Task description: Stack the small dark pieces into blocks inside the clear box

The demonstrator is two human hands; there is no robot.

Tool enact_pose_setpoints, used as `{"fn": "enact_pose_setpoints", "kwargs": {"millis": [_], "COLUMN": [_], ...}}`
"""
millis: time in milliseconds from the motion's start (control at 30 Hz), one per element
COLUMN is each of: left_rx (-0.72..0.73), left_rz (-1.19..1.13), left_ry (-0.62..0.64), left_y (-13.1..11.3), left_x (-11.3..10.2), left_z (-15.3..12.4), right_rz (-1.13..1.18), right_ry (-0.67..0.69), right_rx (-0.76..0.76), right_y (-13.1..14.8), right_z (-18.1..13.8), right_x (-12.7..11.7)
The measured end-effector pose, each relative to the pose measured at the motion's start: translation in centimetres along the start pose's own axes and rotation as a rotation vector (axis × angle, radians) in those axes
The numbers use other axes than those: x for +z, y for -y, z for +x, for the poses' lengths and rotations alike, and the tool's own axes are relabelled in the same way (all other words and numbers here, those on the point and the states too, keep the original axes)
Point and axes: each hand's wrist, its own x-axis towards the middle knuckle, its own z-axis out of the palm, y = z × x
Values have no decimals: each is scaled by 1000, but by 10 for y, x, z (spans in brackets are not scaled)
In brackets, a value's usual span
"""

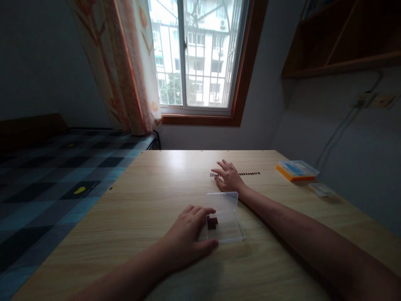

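A clear plastic box (230, 228) lies on the table with its transparent lid (224, 201) raised at the far side. Inside it, toward the left, are a few dark brown square pieces (212, 223). My left hand (194, 225) grips the box from its left, the thumb along the near side and the fingers at the left wall. Farther off, my right hand (228, 175) reaches over a row of small dark pieces (249, 173), its fingers spread and covering the row's middle. Whether a fingertip touches a piece is too small to tell.
At the table's right side sits an orange-and-clear case (297, 170), with a smaller clear box (322, 190) in front of it. The wooden table (125, 234) borders a bed with a checked cover (78, 167) on the left. A window (206, 58) and curtain (125, 67) are behind.
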Motion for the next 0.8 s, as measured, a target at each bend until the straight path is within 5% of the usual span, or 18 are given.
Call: {"fn": "enact_pose_setpoints", "kwargs": {"millis": [800], "left_rx": [-3], "left_rz": [-15], "left_ry": [22], "left_y": [-5], "left_x": [-4], "left_z": [-1], "right_rz": [63], "right_ry": [25], "right_rx": [16], "right_y": [-4], "right_z": [1], "right_x": [0]}}
